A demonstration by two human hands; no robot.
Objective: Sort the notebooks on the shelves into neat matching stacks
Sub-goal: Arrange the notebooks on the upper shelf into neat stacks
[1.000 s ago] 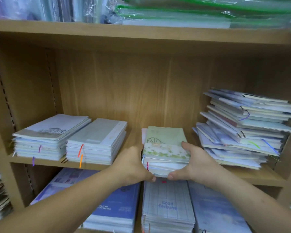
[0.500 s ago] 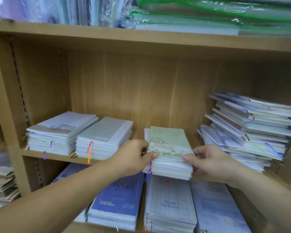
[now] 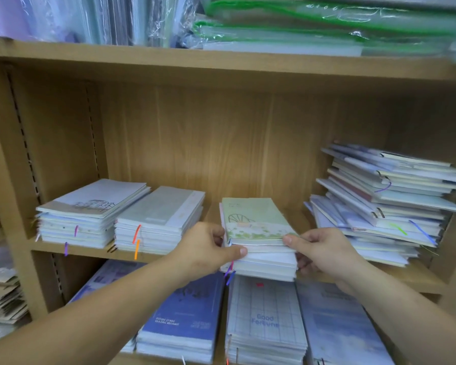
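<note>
Where your left hand point(image 3: 208, 248) meets the middle stack point(image 3: 263, 262), its thumb lies across the front edge partway down and its fingers curl against the left side, so it grips the upper notebooks. Your right hand point(image 3: 324, 251) holds the same stack from the other side, thumb on the front right corner of the green notebook point(image 3: 253, 214) on top, fingers curled in beside the layers below.

The stack sits at the front of the middle shelf point(image 3: 90, 251), its near edge overhanging slightly. To its left stand two tidy stacks, the grey-covered stack point(image 3: 161, 219) nearer and the sketch-covered stack point(image 3: 90, 206) by the side wall. To its right, a slumped pile point(image 3: 385, 204) lies fanned and tilted. On the shelf below, a "Good Fortune" grid stack point(image 3: 263, 320) lies directly under your hands, beside a blue stack point(image 3: 184, 320). Plastic-wrapped packs point(image 3: 300, 25) fill the top shelf.
</note>
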